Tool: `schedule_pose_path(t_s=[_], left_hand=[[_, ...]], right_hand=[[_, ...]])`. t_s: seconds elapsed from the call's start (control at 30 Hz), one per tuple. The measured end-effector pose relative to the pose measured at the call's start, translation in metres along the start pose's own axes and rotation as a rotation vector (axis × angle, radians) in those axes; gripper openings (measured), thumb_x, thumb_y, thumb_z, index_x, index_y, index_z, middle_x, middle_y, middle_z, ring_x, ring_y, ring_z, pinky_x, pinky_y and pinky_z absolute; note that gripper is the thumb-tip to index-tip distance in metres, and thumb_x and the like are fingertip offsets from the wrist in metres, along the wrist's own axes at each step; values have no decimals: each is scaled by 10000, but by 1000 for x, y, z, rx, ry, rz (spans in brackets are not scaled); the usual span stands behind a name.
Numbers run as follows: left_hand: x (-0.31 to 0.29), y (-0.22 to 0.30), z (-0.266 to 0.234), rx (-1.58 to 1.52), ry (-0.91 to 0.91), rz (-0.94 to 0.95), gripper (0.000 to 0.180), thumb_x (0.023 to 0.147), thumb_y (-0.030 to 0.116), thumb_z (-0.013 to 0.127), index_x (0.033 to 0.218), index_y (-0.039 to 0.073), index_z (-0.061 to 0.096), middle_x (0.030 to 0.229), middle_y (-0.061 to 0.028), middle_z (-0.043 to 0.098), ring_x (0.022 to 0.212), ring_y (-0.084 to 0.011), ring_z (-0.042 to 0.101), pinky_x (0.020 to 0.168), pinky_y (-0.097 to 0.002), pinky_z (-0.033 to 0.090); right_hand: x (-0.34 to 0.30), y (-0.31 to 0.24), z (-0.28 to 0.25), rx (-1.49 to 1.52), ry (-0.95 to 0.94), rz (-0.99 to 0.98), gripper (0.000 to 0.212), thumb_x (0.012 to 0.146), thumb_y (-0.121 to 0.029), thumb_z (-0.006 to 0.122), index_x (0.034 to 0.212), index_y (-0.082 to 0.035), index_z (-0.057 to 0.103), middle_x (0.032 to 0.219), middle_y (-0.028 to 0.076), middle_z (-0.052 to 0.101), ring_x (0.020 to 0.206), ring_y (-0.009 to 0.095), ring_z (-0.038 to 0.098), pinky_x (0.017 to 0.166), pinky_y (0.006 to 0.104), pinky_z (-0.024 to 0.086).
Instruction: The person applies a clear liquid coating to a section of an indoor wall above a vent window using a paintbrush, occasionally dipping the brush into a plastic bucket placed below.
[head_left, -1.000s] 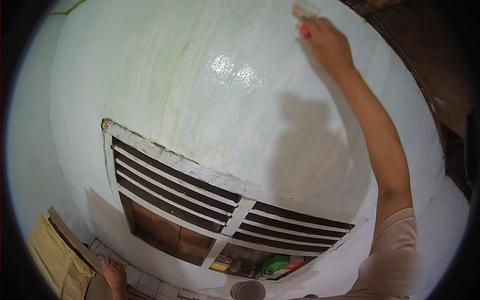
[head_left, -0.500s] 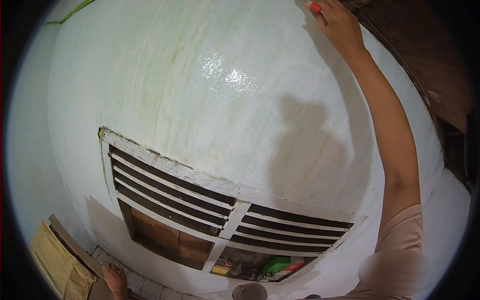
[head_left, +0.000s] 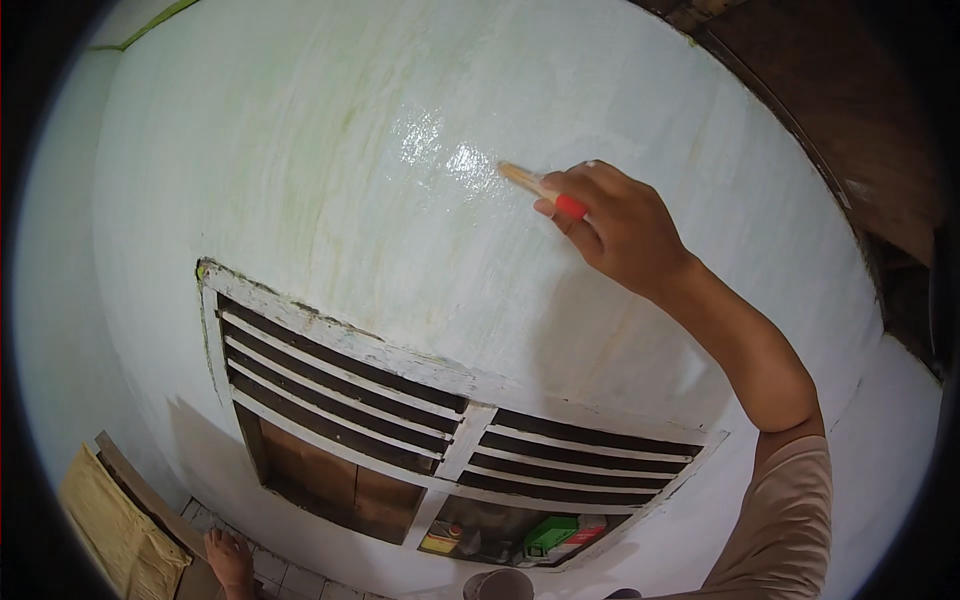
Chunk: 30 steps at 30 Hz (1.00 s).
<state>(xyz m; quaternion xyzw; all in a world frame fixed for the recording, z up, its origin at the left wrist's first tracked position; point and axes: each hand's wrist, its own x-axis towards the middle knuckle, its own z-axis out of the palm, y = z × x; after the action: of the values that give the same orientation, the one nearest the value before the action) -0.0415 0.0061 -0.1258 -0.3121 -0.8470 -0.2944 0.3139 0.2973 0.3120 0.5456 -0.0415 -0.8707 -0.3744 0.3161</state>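
Observation:
My right hand (head_left: 620, 225) is raised in front of the pale wall (head_left: 330, 150), closed around a paintbrush (head_left: 522, 180) with a red part showing below the fingers. Its tan tip points left, at or very near a wet, shiny patch of the whitish-green wall. Far down at the lower left, my left hand (head_left: 231, 560) has its fingers curled at the edge of a brown wooden board (head_left: 145, 495); its palm is hidden. Greenish streaks show through the thin white coat.
Below the wet patch, a worn white window frame (head_left: 460, 440) holds slats and open compartments. A green box (head_left: 549, 537) and a yellow container (head_left: 440, 538) sit inside it. A round bucket (head_left: 498, 584) stands at the bottom edge. Yellowish cloth (head_left: 120, 530) lies lower left; dark roofing (head_left: 830, 130) is upper right.
My right hand has come down and left from the top of the wall, bringing the paintbrush to the shiny patch, and the elbow is now bent. My left hand has stayed in place.

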Motion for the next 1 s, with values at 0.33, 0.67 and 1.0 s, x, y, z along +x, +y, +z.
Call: schedule_pose_path(t_s=[0.33,0.67,1.0], left_hand=[[5,10,-3,-117,-135,-59,118,838,29,583,785,-21,491,894,-211,511,908,-422,514,807,-536,446],[-1,-1,-2,-80,-166,-100,124,846,39,595,789,-35,514,931,-217,539,947,-429,529,842,-537,458],[9,10,-21,-91,-208,-125,138,868,56,602,784,-29,533,937,-229,560,945,-438,539,839,-538,460]], right_hand=[[69,147,-29,320,382,243,292,1010,-294,649,1024,-14,733,835,42,728,774,100,676,715,272,529],[91,135,-38,-255,480,-85,219,995,-243,567,1052,-57,668,1047,98,693,981,339,649,832,442,530],[-35,-37,70,-54,78,-291,294,877,-146,769,1130,-19,688,961,90,674,902,240,677,760,340,576]])
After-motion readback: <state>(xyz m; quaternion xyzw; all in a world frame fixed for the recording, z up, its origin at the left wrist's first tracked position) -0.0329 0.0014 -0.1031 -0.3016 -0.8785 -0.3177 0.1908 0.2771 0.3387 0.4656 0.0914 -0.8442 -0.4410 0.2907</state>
